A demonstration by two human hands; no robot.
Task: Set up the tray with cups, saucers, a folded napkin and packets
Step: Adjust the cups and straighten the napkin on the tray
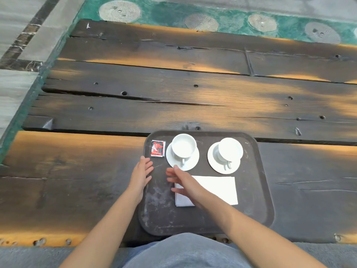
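Note:
A dark tray (pixel 251 200) lies at the table's near edge. On its far side stand two white cups on white saucers, the left cup (pixel 184 146) and the right cup (pixel 229 149). Red and black packets (pixel 158 148) are stacked in the tray's far left corner. A folded white napkin (pixel 218 187) lies in front of the cups. My left hand (pixel 141 175) hovers open over the tray's left rim, just below the packets. My right hand (pixel 185 183) is open, fingers spread, over the napkin's left part, and hides some of it.
The tray rests on a dark, weathered plank table (pixel 173 97) with cracks and holes. Beyond the far edge lies a green patterned floor (pixel 222 14), with grey tiles (pixel 17 55) to the left. My lap in blue cloth (pixel 185 252) meets the near edge.

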